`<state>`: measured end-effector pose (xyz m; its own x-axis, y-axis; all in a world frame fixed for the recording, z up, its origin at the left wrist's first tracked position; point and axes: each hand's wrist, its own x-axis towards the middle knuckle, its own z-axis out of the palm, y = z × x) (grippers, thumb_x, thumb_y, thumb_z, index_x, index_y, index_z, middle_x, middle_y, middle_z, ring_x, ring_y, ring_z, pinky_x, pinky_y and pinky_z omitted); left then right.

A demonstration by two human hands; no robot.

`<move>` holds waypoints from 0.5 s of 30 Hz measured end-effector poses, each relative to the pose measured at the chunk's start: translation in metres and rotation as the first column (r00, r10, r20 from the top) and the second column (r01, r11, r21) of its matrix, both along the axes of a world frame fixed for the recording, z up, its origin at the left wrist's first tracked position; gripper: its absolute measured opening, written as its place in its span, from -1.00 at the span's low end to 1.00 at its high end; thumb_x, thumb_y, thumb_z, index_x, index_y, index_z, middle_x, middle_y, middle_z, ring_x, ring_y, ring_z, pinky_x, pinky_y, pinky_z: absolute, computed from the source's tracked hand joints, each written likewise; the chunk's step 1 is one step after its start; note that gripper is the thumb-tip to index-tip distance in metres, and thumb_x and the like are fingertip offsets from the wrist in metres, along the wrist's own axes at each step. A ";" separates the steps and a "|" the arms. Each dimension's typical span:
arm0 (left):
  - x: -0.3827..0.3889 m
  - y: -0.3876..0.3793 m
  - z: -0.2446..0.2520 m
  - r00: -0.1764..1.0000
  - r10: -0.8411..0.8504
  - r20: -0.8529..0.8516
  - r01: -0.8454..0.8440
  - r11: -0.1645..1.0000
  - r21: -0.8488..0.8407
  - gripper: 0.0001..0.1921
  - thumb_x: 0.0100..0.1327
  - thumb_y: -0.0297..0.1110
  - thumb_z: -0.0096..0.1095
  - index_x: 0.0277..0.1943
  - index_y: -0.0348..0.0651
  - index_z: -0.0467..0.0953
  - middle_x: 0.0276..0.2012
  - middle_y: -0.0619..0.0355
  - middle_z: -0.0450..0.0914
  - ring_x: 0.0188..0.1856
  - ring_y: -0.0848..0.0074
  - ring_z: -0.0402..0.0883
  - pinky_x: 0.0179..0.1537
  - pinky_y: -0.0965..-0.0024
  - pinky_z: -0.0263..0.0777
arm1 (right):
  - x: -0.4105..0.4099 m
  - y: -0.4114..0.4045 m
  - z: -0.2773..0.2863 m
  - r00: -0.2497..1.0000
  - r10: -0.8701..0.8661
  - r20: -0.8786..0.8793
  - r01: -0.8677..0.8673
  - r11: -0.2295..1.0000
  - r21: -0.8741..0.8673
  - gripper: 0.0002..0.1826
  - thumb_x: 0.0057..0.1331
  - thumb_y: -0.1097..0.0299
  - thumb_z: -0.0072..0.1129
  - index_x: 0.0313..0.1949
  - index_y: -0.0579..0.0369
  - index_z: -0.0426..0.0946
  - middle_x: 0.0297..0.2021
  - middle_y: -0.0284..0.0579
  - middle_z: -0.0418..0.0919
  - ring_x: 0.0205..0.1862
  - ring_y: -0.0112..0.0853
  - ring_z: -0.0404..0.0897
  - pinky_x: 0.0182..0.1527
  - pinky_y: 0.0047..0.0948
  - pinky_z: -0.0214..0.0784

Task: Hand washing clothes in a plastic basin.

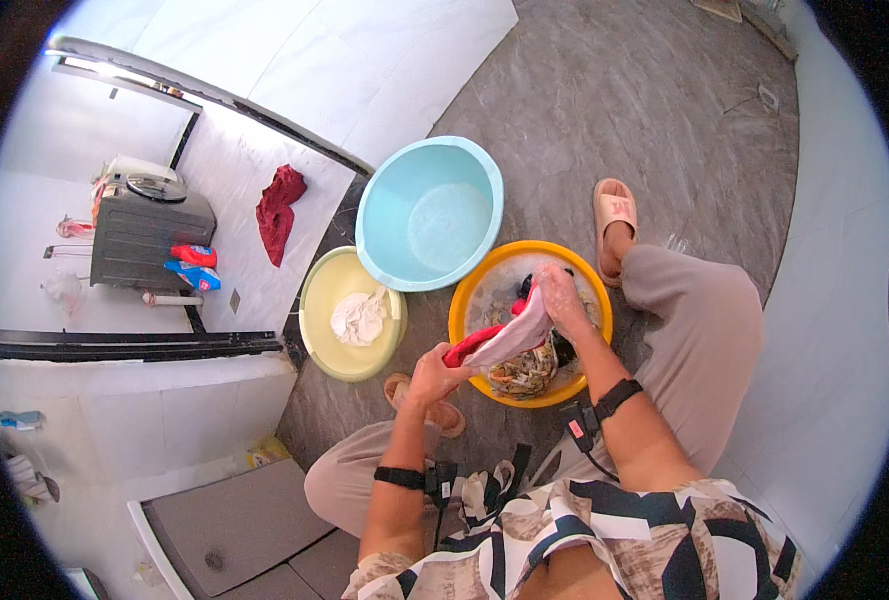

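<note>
A red and pale pink cloth [512,335] is stretched between my two hands above a yellow-orange basin [604,300]. My left hand [438,375] grips its lower left end, just outside the basin's rim. At the upper right end, my right hand [560,296] holds the cloth over the basin, with suds on the skin. Inside the basin are soapy water [500,274] and a patterned fabric [523,373]. Some dark cloth [527,287] also lies in the water, partly hidden by my right hand.
A light blue basin [429,217] stands beyond the yellow-orange one. Left of them, a pale yellow basin [317,341] holds a white cloth [359,317]. Through a doorway, a dark red cloth [279,214] lies on the floor near a grey washing machine [148,244] and detergent bags [195,266].
</note>
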<state>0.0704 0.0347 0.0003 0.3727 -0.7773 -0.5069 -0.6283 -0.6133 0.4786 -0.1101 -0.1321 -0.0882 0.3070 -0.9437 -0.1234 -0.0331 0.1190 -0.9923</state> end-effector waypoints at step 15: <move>-0.003 -0.020 -0.045 0.487 0.369 -0.792 -0.838 0.454 -0.303 -0.72 0.13 -0.50 0.08 -0.07 -0.31 0.36 -0.26 0.07 0.52 -0.26 0.42 0.55 -0.19 0.36 0.48 | 0.006 0.020 0.010 0.593 0.805 -0.011 -0.802 0.592 0.080 -0.59 0.22 0.17 0.12 -0.05 0.21 0.49 -0.28 -0.22 0.56 -0.22 -0.52 0.47 -0.11 -0.51 0.30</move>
<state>0.0673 0.0144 -0.0445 0.7074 -0.6261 -0.3280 0.3263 -0.1223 0.9373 -0.1039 -0.1125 -0.0778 0.9301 -0.3068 -0.2018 -0.1853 0.0823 -0.9792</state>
